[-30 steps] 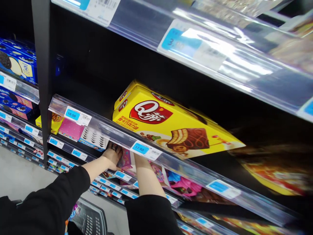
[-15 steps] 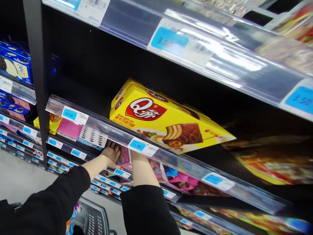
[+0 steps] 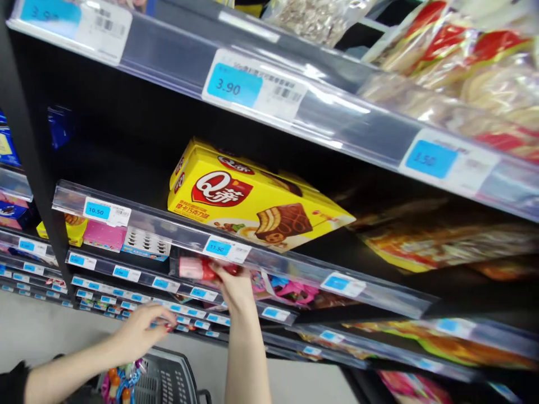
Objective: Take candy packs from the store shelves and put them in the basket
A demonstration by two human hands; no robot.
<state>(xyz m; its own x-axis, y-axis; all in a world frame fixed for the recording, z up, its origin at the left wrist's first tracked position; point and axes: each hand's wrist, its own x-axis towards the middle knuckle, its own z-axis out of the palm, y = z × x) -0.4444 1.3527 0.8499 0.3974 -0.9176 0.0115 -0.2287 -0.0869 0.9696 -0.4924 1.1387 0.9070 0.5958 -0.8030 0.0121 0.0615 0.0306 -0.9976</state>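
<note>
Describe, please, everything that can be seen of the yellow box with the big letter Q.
The yellow box looks like a printed cardboard carton, long and closed. Its front shows a red badge with a white Q, Chinese characters and a picture of chocolate-coated layered cake. More red badges mark the top and left end. It lies on a shelf behind the clear rail, above the 11.50 price tag. Neither hand appears to touch it. The back is hidden.

White glare streaks the upper shelf edge [image 3: 320, 106], shelf interiors fall dark, and outer edges blur.
</note>
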